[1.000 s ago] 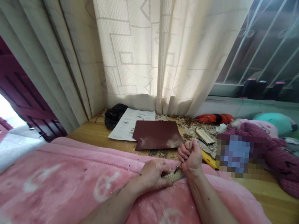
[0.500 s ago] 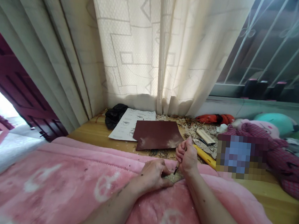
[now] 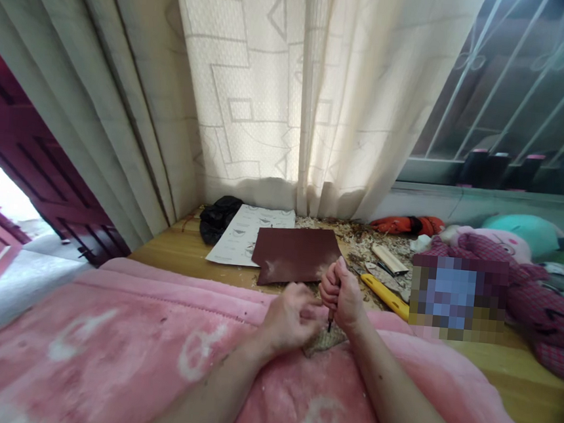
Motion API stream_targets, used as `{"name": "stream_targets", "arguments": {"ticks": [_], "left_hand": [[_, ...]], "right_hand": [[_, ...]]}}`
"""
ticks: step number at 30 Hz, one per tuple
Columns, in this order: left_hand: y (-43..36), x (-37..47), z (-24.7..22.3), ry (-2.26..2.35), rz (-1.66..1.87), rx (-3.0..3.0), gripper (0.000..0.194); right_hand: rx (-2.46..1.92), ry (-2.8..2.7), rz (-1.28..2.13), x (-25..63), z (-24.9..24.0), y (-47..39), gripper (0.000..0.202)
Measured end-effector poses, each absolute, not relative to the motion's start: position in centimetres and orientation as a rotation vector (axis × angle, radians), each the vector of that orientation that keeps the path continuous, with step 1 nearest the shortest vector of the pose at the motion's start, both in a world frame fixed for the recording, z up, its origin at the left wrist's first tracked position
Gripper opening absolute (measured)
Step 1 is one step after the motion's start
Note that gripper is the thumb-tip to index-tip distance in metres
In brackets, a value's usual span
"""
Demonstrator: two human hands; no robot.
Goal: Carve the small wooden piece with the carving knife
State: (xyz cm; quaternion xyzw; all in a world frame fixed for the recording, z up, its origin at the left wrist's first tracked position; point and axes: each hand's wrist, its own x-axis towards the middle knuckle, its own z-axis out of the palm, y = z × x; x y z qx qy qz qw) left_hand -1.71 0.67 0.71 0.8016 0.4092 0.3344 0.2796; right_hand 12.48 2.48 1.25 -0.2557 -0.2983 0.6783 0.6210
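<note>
My right hand [image 3: 342,294] is wrapped in a fist round a small tool [image 3: 331,316] with a wooden handle. The tool stands upright, its dark metal tip pointing down at a greenish-beige textured piece [image 3: 324,343] on the pink blanket. Just left of the tool is my left hand [image 3: 294,318], its fingers bent and blurred by motion, so what they hold, if anything, cannot be made out.
Beyond the blanket [image 3: 142,344], a brown sheet [image 3: 298,254] overlaps a white printed sheet [image 3: 243,234] beside a black bag [image 3: 218,219]. Shavings, a yellow-handled tool [image 3: 384,295] and a beige block [image 3: 389,259] lie right of them. Plush toys [image 3: 522,292] are farther right.
My left hand has lifted slightly from the textured piece, showing more of it. My right hand has moved a little left, and the tool is now more upright.
</note>
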Motion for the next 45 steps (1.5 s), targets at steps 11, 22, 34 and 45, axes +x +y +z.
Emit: {"name": "stream_targets", "arguments": {"ticks": [11, 22, 34, 45], "left_hand": [[1.4, -2.0, 1.4, 1.282, 1.211, 2.259, 0.022], [-0.5, -1.3, 1.1, 1.120, 0.314, 2.410, 0.032], [-0.3, -1.1, 0.7, 1.163, 0.227, 2.417, 0.026], [-0.4, -0.9, 1.0, 1.190, 0.240, 2.325, 0.025]], "right_hand": [[-0.618, -0.585, 1.462, 12.9, 0.9, 2.5, 0.047], [-0.642, -0.591, 1.481, 12.8, 0.9, 2.6, 0.048], [-0.558, -0.790, 1.615, 11.9, 1.5, 2.0, 0.048], [-0.780, -0.604, 1.378, 11.5, 1.2, 2.5, 0.050]]}}
